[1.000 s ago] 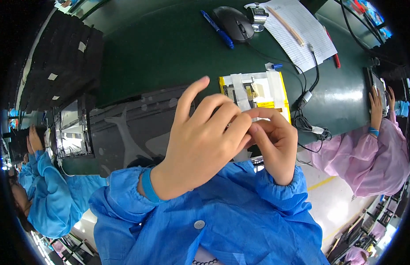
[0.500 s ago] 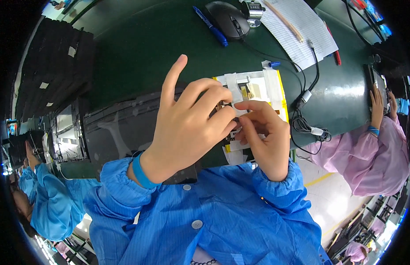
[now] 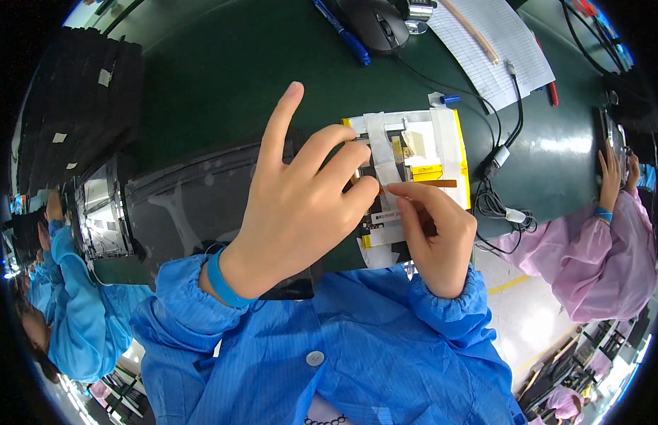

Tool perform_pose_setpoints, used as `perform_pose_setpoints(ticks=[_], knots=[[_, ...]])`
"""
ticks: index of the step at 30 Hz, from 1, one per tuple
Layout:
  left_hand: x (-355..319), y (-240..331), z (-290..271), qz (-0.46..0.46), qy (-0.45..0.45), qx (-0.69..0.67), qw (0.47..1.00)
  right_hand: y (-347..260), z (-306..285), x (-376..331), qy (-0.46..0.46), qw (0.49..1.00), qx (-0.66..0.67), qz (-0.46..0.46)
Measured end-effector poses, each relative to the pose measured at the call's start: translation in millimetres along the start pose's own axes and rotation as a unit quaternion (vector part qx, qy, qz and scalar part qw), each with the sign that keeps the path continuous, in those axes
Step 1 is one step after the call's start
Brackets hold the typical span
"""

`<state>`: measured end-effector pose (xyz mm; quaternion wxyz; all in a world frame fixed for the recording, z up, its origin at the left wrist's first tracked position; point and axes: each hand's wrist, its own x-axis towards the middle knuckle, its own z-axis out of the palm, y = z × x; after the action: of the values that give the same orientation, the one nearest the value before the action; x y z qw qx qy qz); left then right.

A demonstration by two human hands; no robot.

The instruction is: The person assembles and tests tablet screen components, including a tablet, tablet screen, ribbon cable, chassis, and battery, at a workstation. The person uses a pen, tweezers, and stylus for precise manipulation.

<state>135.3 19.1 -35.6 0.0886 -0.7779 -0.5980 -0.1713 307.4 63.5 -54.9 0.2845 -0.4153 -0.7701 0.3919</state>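
A flat electronic assembly lies before me, with white and yellow parts, pale tape strips and a dark circuit board along its left side. My left hand reaches over that board from the left. Its fingers are apart: the little finger sticks up and away, while the others bend down to the board's edge; the thumb is hidden. My right hand is closed at the board's right side, thumb and forefinger pinched together. Whatever lies between these fingertips is too small to make out. Beside them an orange-brown strip extends rightward.
Left of my hands lies a dark film-covered panel; black stacked trays stand beyond. Farther back are a mouse, a blue pen, lined paper and a coiled cable. Co-workers sit at both sides.
My right hand has shifted slightly right and down, and its fingers have drawn together, uncovering the orange-brown strip and more of the board. My left hand stays over the board's left edge.
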Motion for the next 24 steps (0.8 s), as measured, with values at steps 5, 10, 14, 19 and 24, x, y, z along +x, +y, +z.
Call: perform_pose_setpoints(ticks=[5, 10, 14, 19, 24], knots=[[0.6, 1.2, 1.8, -0.003, -0.018, -0.007, 1.000, 5.0, 1.8, -1.7, -0.007, 0.999, -0.012, -0.045], [-0.5, 0.1, 5.8, 0.003, -0.013, -0.009, 1.000, 4.9, 0.3, -0.8, -0.029, 0.995, -0.066, -0.066], [-2.0, 0.3, 5.6, 0.005, -0.012, -0.005, 1.000, 8.3, 2.7, -2.4, -0.013, 0.992, -0.080, -0.100], [-3.7, -0.4, 6.6, 0.001, -0.013, -0.012, 1.000, 8.5, 2.8, -2.6, -0.020, 0.996, -0.048, -0.072], [-2.6, -0.2, 4.0, -0.008, -0.014, -0.028, 0.999, 8.5, 3.9, -3.5, -0.009, 0.997, -0.044, -0.065]])
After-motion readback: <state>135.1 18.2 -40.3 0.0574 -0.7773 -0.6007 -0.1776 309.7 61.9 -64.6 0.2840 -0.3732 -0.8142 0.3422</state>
